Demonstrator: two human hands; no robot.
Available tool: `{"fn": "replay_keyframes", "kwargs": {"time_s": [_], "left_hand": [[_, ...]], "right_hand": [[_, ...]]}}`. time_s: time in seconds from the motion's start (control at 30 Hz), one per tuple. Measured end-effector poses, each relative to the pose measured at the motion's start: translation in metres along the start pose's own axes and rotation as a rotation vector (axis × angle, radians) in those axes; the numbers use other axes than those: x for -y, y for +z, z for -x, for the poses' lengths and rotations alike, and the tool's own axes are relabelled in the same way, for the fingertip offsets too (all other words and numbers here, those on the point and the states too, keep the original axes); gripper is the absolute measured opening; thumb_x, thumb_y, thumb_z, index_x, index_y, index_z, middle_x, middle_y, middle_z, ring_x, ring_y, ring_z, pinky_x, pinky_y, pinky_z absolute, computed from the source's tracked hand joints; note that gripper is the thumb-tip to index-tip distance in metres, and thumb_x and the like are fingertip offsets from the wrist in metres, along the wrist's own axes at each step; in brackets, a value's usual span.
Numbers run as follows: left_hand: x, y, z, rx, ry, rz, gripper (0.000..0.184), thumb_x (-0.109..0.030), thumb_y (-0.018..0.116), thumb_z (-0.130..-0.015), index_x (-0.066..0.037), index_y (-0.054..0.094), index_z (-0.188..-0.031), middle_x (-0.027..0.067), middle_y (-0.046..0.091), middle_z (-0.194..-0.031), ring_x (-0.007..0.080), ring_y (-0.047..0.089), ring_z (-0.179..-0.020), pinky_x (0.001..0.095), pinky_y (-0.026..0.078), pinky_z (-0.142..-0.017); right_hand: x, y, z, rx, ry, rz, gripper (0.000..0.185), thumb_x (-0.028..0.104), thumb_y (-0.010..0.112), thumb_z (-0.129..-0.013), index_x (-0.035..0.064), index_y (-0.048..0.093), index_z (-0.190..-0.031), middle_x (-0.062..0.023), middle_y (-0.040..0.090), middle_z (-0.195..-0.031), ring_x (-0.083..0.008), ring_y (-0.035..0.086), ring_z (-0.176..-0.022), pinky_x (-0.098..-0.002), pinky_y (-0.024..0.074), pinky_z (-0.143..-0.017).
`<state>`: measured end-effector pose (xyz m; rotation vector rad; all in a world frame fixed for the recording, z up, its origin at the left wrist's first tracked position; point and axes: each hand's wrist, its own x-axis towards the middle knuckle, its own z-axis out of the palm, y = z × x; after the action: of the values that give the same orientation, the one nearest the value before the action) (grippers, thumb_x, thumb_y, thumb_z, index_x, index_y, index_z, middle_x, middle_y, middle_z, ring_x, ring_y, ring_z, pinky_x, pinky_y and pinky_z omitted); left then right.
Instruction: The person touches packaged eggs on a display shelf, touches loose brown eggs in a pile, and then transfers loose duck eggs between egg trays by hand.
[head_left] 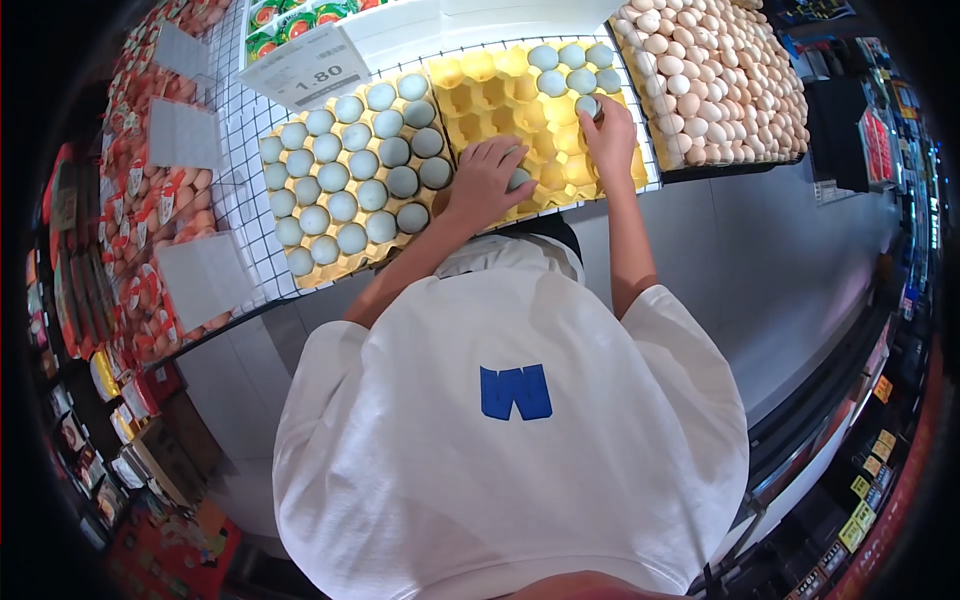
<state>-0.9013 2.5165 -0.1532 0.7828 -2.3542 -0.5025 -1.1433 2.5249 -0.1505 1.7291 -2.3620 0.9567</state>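
Note:
A yellow egg tray [480, 90] lies in front of me, with several pale blue-green eggs [543, 57] grouped in its far right corner. My right hand [610, 140] pinches a blue-green egg [587, 105] over the cups just nearer than that group. At the tray's near left part, my left hand [485, 180] curls low over the cups, with an egg [518, 179] showing between its thumb and forefinger. To the left stands another tray [330, 268], filled with rows of blue-green eggs, which the left wrist partly overlaps.
Light brown eggs [700, 90] are heaped on the right. A price sign [310, 70] reading 1.80 stands behind the left tray, near a white box [480, 22]. Red-labelled packs of eggs [150, 290] line the far left. Under the trays runs a wire grid [250, 215].

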Motion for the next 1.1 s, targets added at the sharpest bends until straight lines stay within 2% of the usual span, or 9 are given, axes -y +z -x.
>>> {"fn": "replay_keyframes", "kwargs": {"time_s": [0.23,0.37,0.53,0.73,0.8,0.87,0.93,1.1], "left_hand": [[0.0,0.0,0.0,-0.028,0.009,0.019,0.045,-0.033,0.071,-0.08,-0.006,0.063,-0.115,0.0073,0.059,-0.122,0.0256,0.053,-0.116,0.0405,0.038,-0.098],[-0.001,-0.002,-0.001,-0.027,0.001,0.029,0.044,-0.032,0.07,-0.08,-0.006,0.063,-0.114,0.0077,0.059,-0.121,0.0261,0.053,-0.116,0.0409,0.038,-0.098],[-0.005,-0.01,-0.004,0.066,-0.062,0.051,0.045,-0.029,0.07,-0.08,-0.008,0.061,-0.119,0.0078,0.058,-0.126,0.0271,0.052,-0.12,0.0422,0.037,-0.102],[-0.02,-0.014,-0.011,0.095,-0.131,0.005,0.041,-0.026,0.07,-0.08,-0.006,0.063,-0.115,0.0089,0.058,-0.125,0.0277,0.052,-0.12,0.0419,0.036,-0.103],[-0.023,-0.012,-0.011,0.074,-0.143,0.003,0.039,-0.024,0.07,-0.08,-0.005,0.064,-0.114,0.0097,0.058,-0.125,0.0282,0.052,-0.119,0.0422,0.037,-0.103],[-0.03,-0.01,-0.013,0.056,-0.153,-0.002,0.037,-0.022,0.07,-0.081,-0.004,0.065,-0.112,0.0106,0.059,-0.124,0.0287,0.052,-0.119,0.0426,0.037,-0.102],[-0.036,-0.009,-0.017,0.012,-0.248,-0.008,0.034,-0.02,0.07,-0.082,-0.003,0.065,-0.111,0.012,0.06,-0.119,0.0306,0.054,-0.115,0.0421,0.037,-0.101],[-0.044,0.001,-0.045,-0.053,-0.354,-0.057,0.034,-0.018,0.067,-0.086,-0.002,0.063,-0.116,0.0159,0.064,-0.113,0.0346,0.057,-0.109,0.0435,0.042,-0.096]], "right_hand": [[0.0,0.009,0.007,-0.125,-0.021,0.025,0.032,0.019,0.075,-0.078,0.0074,0.067,-0.107,-0.0049,0.062,-0.082,-0.0254,0.059,-0.084,-0.0417,0.0419,-0.079],[-0.004,0.011,0.007,-0.122,-0.015,0.009,0.032,0.02,0.075,-0.077,0.0079,0.067,-0.106,-0.005,0.062,-0.082,-0.0252,0.059,-0.084,-0.0416,0.0418,-0.079],[-0.004,0.01,0.007,-0.146,-0.018,-0.033,0.031,0.021,0.074,-0.078,0.0089,0.068,-0.105,-0.005,0.062,-0.082,-0.0253,0.059,-0.084,-0.0414,0.0416,-0.078],[-0.014,0.003,0.004,-0.067,0.007,-0.117,0.033,0.023,0.075,-0.078,0.0069,0.067,-0.107,-0.0082,0.067,-0.09,-0.0277,0.061,-0.089,-0.0407,0.0438,-0.082],[-0.022,0.003,0.003,-0.056,-0.001,-0.249,0.036,0.024,0.076,-0.079,0.0059,0.067,-0.109,-0.0095,0.068,-0.092,-0.0291,0.062,-0.09,-0.0421,0.0438,-0.082],[-0.021,-0.006,0.0,-0.051,0.025,-0.281,0.04,0.025,0.077,-0.08,0.0038,0.066,-0.112,-0.0123,0.068,-0.093,-0.03,0.064,-0.09,-0.0411,0.047,-0.082],[-0.021,-0.014,-0.005,0.045,0.093,-0.418,0.041,0.019,0.076,-0.082,0.0021,0.064,-0.118,-0.0122,0.069,-0.094,-0.0243,0.066,-0.088,-0.0346,0.0512,-0.081],[-0.037,-0.018,-0.012,0.125,0.12,-0.58,0.039,0.017,0.074,-0.085,0.0017,0.063,-0.119,-0.0098,0.07,-0.095,-0.0176,0.066,-0.086,-0.0302,0.0516,-0.078]]}}
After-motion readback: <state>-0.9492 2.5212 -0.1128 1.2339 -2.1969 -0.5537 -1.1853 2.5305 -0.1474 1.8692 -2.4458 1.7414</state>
